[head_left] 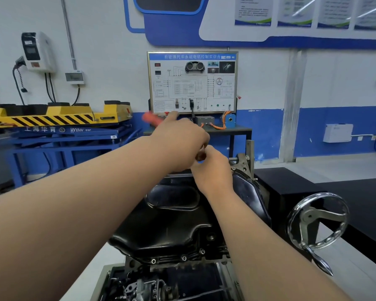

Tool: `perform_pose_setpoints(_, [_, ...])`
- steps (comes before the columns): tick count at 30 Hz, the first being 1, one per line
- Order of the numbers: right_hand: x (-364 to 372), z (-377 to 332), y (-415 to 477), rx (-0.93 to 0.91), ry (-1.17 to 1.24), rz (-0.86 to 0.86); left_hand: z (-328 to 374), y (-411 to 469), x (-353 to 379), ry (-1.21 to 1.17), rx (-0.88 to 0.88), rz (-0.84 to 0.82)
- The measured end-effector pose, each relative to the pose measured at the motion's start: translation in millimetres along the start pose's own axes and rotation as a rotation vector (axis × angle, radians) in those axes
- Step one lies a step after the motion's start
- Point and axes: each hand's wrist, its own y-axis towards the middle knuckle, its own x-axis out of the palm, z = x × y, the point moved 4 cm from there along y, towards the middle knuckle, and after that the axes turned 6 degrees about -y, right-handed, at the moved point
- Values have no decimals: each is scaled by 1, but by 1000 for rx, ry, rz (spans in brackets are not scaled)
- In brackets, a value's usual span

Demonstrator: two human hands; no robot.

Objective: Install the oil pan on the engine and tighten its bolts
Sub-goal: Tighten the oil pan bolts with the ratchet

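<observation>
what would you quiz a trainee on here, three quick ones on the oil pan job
1. True or false: the oil pan already sits on the engine.
2. Which hand grips the orange-handled tool?
3. Fill in: the chrome handwheel stands on the pan's ___ side.
Key: 1 true; 2 the left hand; 3 right.
</observation>
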Motion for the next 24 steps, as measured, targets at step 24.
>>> perform_pose_setpoints(24, [0, -2, -1, -22, 37, -12, 1, 1, -1, -8, -22, 108])
